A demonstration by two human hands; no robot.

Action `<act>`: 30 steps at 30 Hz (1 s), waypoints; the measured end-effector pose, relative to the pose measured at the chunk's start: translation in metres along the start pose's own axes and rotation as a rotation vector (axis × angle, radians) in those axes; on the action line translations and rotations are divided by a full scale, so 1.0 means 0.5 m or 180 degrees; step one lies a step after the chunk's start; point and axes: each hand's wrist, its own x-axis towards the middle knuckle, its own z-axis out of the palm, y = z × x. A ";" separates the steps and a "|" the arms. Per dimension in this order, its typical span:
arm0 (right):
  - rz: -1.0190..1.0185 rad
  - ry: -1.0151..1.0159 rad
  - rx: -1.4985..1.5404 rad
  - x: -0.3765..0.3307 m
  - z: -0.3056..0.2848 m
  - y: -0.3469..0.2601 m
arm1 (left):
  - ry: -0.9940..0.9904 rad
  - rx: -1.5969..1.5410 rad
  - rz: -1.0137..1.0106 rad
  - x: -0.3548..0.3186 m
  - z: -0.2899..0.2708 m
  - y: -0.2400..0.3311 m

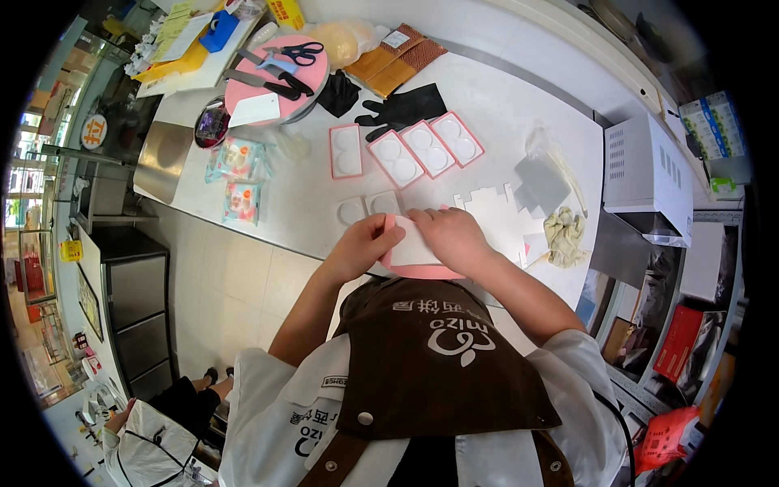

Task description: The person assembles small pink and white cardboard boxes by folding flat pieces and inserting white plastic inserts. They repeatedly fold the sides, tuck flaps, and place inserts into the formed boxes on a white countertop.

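Observation:
Close to my body at the table's front edge, I hold a pink and white cardboard box piece (416, 243) with raised pink edges. My left hand (363, 246) pinches its left side, thumb on the inner face. Curled over its far right part is my right hand (454, 238), fingertips against the card; some of its fingers are hidden. Just beyond lie two loose white trays with round hollows, a left tray (350, 212) and a right tray (382, 203). Farther off are pink-rimmed boxes with white inserts: one upright box (346, 152) and three slanted boxes (428, 149) side by side.
Flat white card blanks (489, 213), a grey sheet (542, 187) and a crumpled cloth (564, 235) lie right. Black gloves (406, 107), a brown pouch (398, 61) and a pink round board (312, 61) with knives and scissors are farther back. Wipes packs (239, 159) lie left. Another person (154, 442) is lower left.

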 end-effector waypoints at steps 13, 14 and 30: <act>-0.0103 0.0556 0.1172 -0.065 -0.051 -0.021 | 0.1055 -0.1565 0.0182 -0.005 0.019 -0.072; -0.0136 0.0538 0.1172 -0.069 -0.040 -0.017 | 0.0994 -0.1585 0.0226 -0.005 0.014 -0.072; -0.0250 -0.0690 0.2482 -0.035 -0.064 0.033 | 0.0577 -0.1029 0.0596 -0.042 0.049 -0.056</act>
